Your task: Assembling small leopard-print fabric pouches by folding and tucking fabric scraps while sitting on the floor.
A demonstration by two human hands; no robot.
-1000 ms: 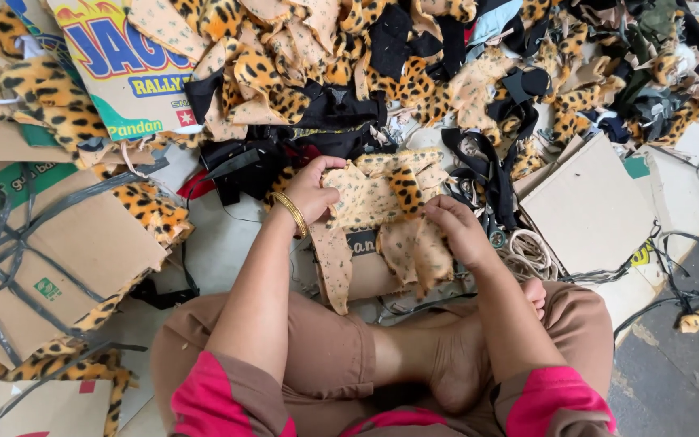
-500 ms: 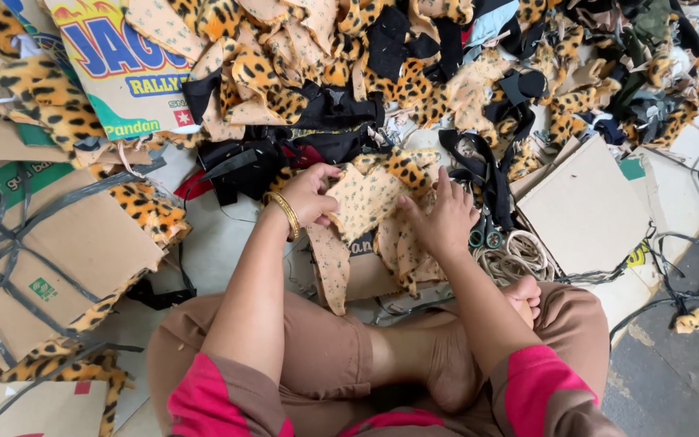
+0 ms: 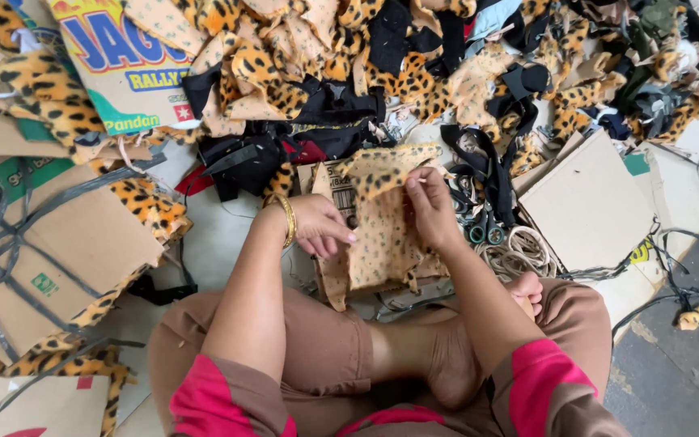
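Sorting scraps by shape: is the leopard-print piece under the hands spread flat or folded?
Partly folded: the right hand turns the leopard-print piece's top edge over; the rest lies spread.

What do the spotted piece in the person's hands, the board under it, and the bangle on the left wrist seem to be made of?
Spotted piece: likely thin woven or faux-fur fabric, matte; it drapes and folds over at the top, where the right hand pinches it. Board: brown corrugated cardboard, dull, flat and stiff. Bangle: probably metal, gold-coloured with a shine.

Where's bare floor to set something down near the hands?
Pale floor left of the left hand, between the flattened cardboard box and the leopard-print fabric piece. The blank cardboard sheet, beyond the right hand, is also bare. The fabric scrap pile above is crowded.
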